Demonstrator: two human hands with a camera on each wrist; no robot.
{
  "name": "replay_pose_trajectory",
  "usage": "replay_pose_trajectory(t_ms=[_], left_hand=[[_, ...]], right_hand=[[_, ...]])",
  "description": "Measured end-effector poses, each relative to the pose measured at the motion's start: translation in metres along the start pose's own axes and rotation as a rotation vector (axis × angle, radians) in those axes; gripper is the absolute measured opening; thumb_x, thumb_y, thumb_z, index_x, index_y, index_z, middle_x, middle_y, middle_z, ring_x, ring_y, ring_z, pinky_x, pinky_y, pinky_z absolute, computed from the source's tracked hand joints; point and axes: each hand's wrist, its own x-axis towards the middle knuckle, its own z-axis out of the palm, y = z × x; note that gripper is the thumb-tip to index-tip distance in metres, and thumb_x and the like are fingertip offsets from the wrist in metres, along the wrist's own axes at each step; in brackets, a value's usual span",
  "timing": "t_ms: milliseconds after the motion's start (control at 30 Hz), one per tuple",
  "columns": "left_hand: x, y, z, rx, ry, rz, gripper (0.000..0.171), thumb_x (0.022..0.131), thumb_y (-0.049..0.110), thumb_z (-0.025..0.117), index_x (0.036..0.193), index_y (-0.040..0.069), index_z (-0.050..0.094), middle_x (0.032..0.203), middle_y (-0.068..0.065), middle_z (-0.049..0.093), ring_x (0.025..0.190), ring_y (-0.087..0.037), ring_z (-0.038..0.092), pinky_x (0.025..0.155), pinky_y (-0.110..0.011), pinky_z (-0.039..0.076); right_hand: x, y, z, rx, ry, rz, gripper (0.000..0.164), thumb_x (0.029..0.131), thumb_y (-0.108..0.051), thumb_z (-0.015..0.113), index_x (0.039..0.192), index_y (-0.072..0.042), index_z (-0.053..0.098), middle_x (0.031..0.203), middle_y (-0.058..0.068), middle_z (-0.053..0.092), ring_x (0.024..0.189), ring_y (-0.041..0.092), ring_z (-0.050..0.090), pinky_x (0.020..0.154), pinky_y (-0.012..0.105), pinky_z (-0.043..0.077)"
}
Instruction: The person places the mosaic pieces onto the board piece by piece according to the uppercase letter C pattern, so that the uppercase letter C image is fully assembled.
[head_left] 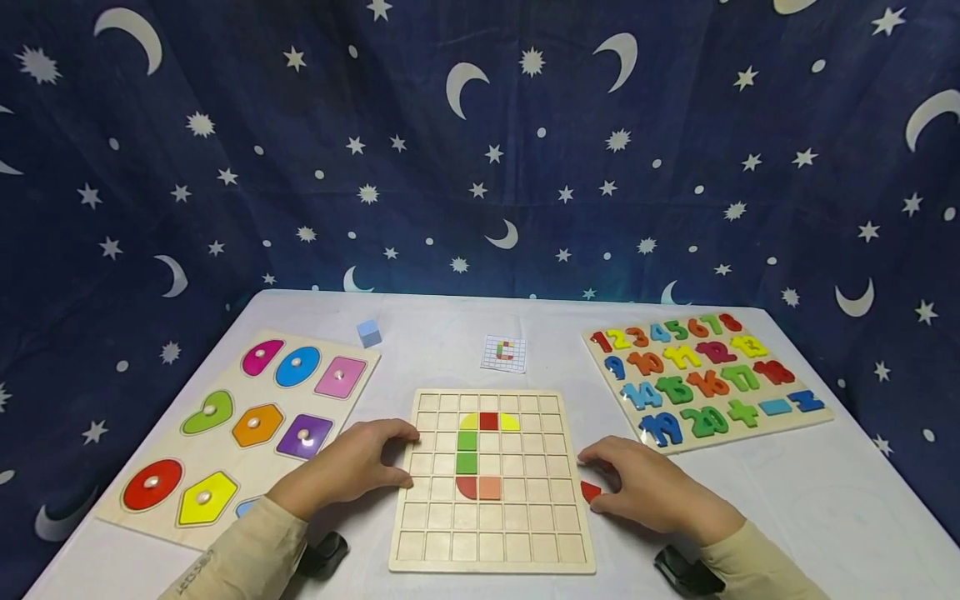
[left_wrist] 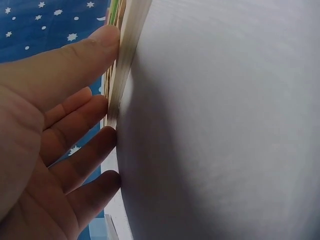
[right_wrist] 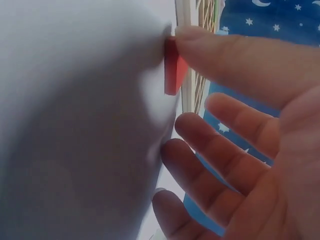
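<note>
A square wooden grid board [head_left: 517, 517] lies in the middle of the table. On it sit two yellow rounded pieces [head_left: 510, 422], a red square [head_left: 488, 421], two green squares [head_left: 467, 463], a red rounded piece [head_left: 467, 487] and an orange square [head_left: 490, 488]. My left hand [head_left: 348, 462] touches the board's left edge with thumb and fingertips, fingers loosely spread. Just off the right edge is a loose red rounded piece [head_left: 590, 491]. My right hand [head_left: 652, 487] has its thumb against this piece [right_wrist: 172, 70], the other fingers relaxed and apart from it.
Behind the board lies a small pattern card [head_left: 504, 354]. A blue cube [head_left: 369, 333] stands at the back left. The shape puzzle [head_left: 255, 392] occupies the left side, partly under the left forearm; the number puzzle [head_left: 705, 383] lies at the right. A starry cloth [head_left: 420, 150] hangs behind.
</note>
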Motion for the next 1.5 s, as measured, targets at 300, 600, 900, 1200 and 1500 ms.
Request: replay_pose_trajectory(t_ms=[300,600,900,1200,1500], left_hand=[[0.000,-0.001,0.001,-0.004,-0.001,0.000,0.049,0.073,0.017,0.090,0.115,0.009,0.068,0.115,-0.003,0.068,0.115,-0.030,0.060,0.105,-0.051,0.044],[0.000,-0.001,0.001,-0.008,0.002,-0.005,0.049,0.073,0.017,0.090,0.116,0.010,0.068,0.116,-0.003,0.068,0.115,-0.030,0.060,0.106,-0.051,0.044],[-0.001,0.000,0.001,-0.008,0.003,-0.004,0.049,0.073,0.017,0.090,0.116,0.010,0.068,0.115,-0.002,0.068,0.115,-0.029,0.060,0.106,-0.050,0.044],[-0.001,0.000,0.001,-0.010,0.001,-0.011,0.049,0.073,0.016,0.090,0.116,0.009,0.068,0.115,-0.003,0.068,0.115,-0.029,0.060,0.106,-0.050,0.044],[-0.001,0.000,0.001,-0.010,-0.002,-0.012,0.048,0.073,0.017,0.090,0.115,0.010,0.068,0.115,-0.002,0.068,0.116,-0.029,0.060,0.106,-0.050,0.044]], right_hand=[[0.005,0.003,-0.002,0.029,-0.015,0.096,0.039,0.078,-0.020,0.086,0.113,-0.014,0.069,0.099,-0.008,0.063,0.090,0.015,0.056,0.087,0.042,0.052],[0.007,0.001,-0.001,0.033,0.005,0.089,0.027,0.084,-0.007,0.077,0.109,-0.014,0.069,0.099,-0.007,0.064,0.087,0.014,0.055,0.085,0.041,0.053],[0.008,0.003,0.000,-0.024,0.056,0.085,0.034,0.081,-0.017,0.083,0.111,-0.011,0.068,0.101,-0.005,0.063,0.088,0.015,0.054,0.087,0.042,0.053],[0.010,0.003,0.002,-0.015,0.061,0.044,0.026,0.084,-0.011,0.080,0.108,-0.012,0.069,0.101,-0.006,0.065,0.087,0.011,0.055,0.084,0.040,0.054],[0.013,0.000,0.003,-0.044,0.060,0.021,0.024,0.085,-0.016,0.080,0.106,-0.014,0.069,0.094,-0.008,0.061,0.081,0.011,0.051,0.077,0.036,0.052]])
